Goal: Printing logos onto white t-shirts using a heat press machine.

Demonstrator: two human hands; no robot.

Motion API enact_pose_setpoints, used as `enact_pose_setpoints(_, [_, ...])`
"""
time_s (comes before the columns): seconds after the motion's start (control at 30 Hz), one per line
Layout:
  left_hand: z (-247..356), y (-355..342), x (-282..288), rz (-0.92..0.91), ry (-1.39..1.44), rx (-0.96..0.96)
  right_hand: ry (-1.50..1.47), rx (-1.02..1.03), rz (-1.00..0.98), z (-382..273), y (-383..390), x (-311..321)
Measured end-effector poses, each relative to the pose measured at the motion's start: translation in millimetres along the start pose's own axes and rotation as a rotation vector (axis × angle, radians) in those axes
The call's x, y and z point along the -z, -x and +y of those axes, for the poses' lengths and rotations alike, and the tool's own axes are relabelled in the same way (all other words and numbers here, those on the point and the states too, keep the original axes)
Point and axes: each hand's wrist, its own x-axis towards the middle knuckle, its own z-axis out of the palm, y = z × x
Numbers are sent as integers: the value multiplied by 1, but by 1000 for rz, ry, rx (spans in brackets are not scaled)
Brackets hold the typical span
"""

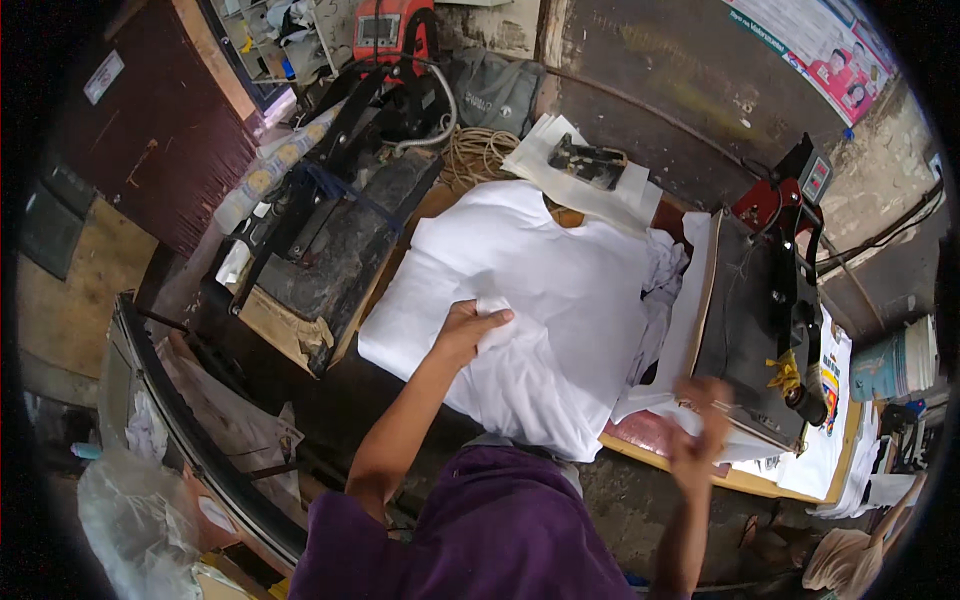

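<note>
Fingers of left hand pinch white shirt; right hand outstretched, blurred, fingers unclear

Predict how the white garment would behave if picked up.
The white garment would probably hang floppy, since it creases where the left hand gathers it. It looks light for its size, being a broad spread of thin-looking cloth.

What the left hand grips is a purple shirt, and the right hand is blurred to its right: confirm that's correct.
No, the colour is wrong: the head view shows the left hand gripping a white shirt. The right hand is blurred to its right.
</note>
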Motion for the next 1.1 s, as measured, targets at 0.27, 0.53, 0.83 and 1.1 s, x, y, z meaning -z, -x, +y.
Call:
enact_pose_setpoints(0.27, [-5, 50, -40, -132, 39, -2, -869, -447, -255, -20, -23, -151])
enact_pose_setpoints(0.53, [-10, 77, -40, -290, -3, 131, -812, -432, -155, -26, -7, -143])
enact_pose_setpoints(0.83, [11, 114, 13, -52, 487, -126, -1487, -1113, 15, 90, 122, -92])
enact_pose_setpoints(1.1, [23, 166, 47, 26, 278, -254, -387, -962, 673, 267, 348, 124])
